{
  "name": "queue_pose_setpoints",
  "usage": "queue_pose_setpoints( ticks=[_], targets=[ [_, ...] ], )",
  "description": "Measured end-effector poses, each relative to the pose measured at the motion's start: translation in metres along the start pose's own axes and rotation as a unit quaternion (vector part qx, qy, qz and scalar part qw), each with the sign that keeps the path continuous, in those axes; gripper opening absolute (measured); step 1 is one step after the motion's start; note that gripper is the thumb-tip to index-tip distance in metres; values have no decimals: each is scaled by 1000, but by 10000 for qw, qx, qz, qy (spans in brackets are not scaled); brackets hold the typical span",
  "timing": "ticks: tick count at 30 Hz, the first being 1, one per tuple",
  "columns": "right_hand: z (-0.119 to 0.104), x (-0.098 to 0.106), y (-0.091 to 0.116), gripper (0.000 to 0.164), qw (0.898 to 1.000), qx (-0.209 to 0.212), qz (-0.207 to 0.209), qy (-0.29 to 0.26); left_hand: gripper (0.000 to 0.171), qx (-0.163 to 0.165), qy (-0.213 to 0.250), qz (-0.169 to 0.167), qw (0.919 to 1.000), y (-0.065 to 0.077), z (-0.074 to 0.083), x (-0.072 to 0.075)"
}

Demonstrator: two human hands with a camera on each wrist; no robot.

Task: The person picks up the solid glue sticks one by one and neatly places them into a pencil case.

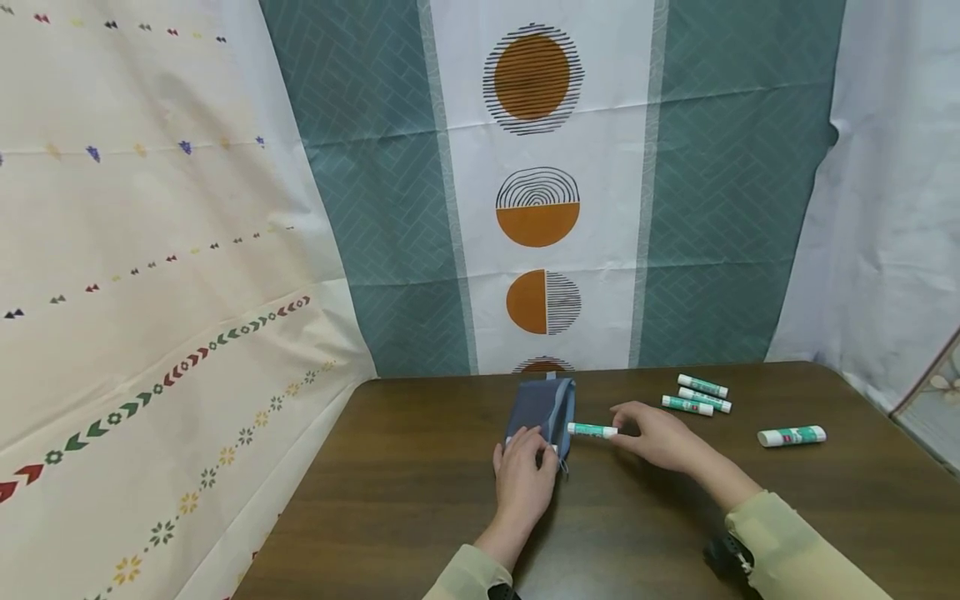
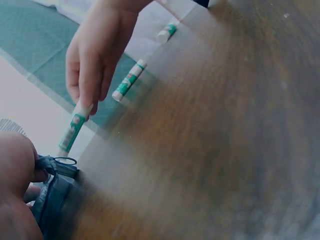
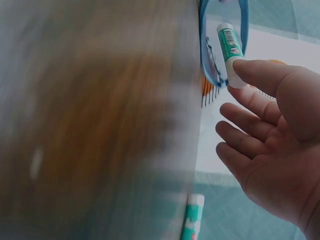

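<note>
A blue-grey zippered pencil case [image 1: 534, 402] lies near the back edge of the table, its long opening facing right. My left hand [image 1: 525, 479] grips its near end, with the zipper pull [image 2: 65, 161] hanging beside the fingers. Between thumb and fingertips my right hand [image 1: 660, 435] pinches a white-and-green glue stick [image 1: 592, 430] by one end. The stick's free end points left at the case's mouth. Seen from the right wrist, this glue stick [image 3: 230, 45] overlaps the open mouth, framed by the light-blue zipper edges [image 3: 205, 50]. The inside of the case is mostly hidden.
Three slim glue sticks [image 1: 703, 386] lie close together right of my right hand. A thicker glue stick [image 1: 792, 436] lies farther right, on the brown wooden table [image 1: 420, 500]. Patterned cloth [image 1: 375, 192] hangs behind the table's back edge, and a cream cloth [image 1: 150, 333] hangs along the left.
</note>
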State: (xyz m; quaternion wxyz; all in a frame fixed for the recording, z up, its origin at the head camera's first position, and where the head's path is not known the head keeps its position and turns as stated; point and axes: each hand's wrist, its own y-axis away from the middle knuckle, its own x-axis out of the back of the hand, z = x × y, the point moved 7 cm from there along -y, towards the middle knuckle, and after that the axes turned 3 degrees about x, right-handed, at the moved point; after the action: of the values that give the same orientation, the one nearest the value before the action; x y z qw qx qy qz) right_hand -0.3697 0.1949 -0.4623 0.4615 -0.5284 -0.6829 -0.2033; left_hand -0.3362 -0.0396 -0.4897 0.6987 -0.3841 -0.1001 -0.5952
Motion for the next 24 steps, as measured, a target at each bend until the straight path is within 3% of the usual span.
queue_pose_setpoints(
  ticks=[16,24],
  targets=[
    [-16,-24,-32,21,9999,-77,-72,-39,22,62,-49,-15,10000,-1,-1,0],
    [-22,-34,-39,20,9997,-150,-177,-123,22,-10,-13,25,10000,0,0,-1]
  ],
)
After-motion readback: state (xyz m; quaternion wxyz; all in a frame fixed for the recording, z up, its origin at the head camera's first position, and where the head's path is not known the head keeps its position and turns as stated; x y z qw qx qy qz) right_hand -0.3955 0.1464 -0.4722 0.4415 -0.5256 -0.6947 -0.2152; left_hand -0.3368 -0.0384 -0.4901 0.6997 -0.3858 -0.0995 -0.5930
